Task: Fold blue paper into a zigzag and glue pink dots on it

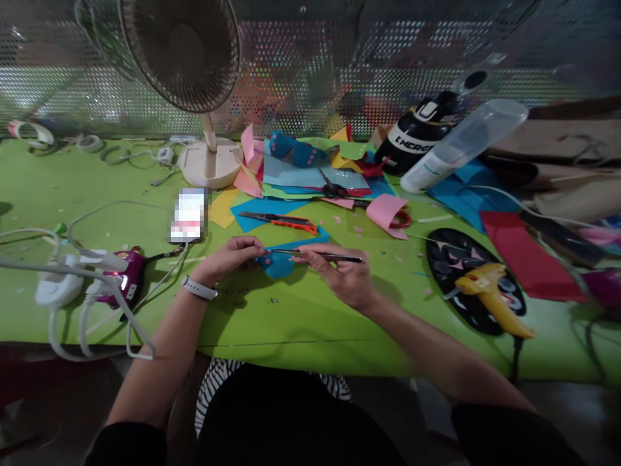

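My left hand (237, 254) is closed, its fingertips pinching the left end of a blue paper cut-out (280, 265) with small pink pieces on it. In my right hand (347, 275) is a slim pair of dark tweezers (334, 256), held almost level. Their thin tip points left and meets the blue paper beside my left fingertips; I cannot tell whether something is between the tips. Just beyond both hands lies an orange and black utility knife (291, 222) with its blade pointing left, partly over a blue sheet (250, 217).
A fan (208, 158) and a phone (188, 217) stand and lie left of the coloured papers (291, 173). Scissors (334, 188) rest on these. At right, a yellow glue gun (495, 298) lies on a black palette (441, 272). Cables and a power adapter (61, 285) occupy the left.
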`<state>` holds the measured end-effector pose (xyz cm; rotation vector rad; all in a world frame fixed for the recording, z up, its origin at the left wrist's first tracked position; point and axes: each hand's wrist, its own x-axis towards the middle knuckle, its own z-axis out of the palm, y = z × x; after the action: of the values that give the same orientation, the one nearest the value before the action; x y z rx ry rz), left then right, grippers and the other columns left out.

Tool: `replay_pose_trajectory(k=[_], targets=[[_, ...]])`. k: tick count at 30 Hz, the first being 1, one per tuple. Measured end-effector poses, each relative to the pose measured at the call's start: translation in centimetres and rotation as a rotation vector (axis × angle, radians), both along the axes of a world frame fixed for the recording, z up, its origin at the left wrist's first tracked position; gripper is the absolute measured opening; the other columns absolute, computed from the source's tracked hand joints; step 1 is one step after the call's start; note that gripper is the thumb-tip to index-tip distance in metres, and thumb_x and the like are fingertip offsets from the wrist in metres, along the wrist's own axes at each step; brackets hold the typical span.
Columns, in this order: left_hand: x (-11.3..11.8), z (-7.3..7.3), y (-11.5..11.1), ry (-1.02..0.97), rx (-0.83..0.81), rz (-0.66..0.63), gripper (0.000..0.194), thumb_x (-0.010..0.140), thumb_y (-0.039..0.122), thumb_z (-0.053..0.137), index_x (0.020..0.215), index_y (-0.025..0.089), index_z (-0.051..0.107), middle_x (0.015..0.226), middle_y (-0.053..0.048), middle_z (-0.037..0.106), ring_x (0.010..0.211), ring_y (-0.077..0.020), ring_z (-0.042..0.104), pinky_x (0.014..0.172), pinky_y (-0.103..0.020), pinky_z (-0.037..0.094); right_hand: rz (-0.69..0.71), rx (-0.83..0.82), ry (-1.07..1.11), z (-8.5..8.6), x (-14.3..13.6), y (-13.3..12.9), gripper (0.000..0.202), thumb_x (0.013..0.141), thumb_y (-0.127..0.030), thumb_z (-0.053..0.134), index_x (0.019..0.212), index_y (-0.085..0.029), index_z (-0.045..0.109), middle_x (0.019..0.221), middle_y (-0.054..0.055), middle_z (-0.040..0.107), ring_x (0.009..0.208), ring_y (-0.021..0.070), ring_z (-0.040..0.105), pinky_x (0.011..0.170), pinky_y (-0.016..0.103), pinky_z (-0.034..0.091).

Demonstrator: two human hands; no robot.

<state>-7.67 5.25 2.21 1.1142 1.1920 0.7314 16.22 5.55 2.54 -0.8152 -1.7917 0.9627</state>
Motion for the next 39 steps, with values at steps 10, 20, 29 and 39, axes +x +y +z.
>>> replay_pose_trajectory(k=[10,20,29,39], targets=[[0.0,0.1,-0.1,-0.035,-0.018,0.059,0.021,0.073,0.034,0.070,0.079,0.016,0.062,0.074,0.000,0.065,0.056,-0.0070,0.052,0.051,-0.020,0.037,-0.057,-0.379,0.184,0.1,0.0,0.9,0.031,0.081,-0.049,0.069,0.088,-0.019,0.072,0.075,0.005,0.076,0.067,0.0215,0.074,0.053,0.029,0.062],[0.0,0.1,-0.1,-0.045,-0.020,0.047,0.016,0.075,0.031,0.068,0.081,0.017,0.064,0.075,0.001,0.066,0.056,-0.0069,0.054,0.052,-0.020,0.039,-0.064,-0.525,0.292,-1.0,-0.4,1.7,0.033,0.078,-0.050,0.072,0.085,-0.018,0.072,0.075,0.005,0.076,0.067,0.0205,0.074,0.060,0.030,0.063],[0.0,0.2,-0.1,-0.034,-0.004,0.016,0.015,0.075,0.030,0.069,0.079,0.016,0.065,0.078,-0.001,0.069,0.056,-0.0070,0.054,0.052,-0.020,0.039,-0.075,-0.515,0.300,-1.1,-0.4,1.8,0.032,0.078,-0.049,0.072,0.086,-0.018,0.073,0.080,0.005,0.076,0.069,0.0199,0.074,0.061,0.029,0.062],[-0.1,0.2,-0.1,-0.016,0.006,-0.002,0.016,0.075,0.031,0.068,0.079,0.016,0.066,0.077,0.000,0.068,0.055,-0.0071,0.054,0.050,-0.020,0.037,-0.064,-0.520,0.288,-1.0,-0.3,1.6,0.033,0.079,-0.049,0.070,0.088,-0.018,0.073,0.077,0.005,0.076,0.071,0.0199,0.074,0.059,0.027,0.061]])
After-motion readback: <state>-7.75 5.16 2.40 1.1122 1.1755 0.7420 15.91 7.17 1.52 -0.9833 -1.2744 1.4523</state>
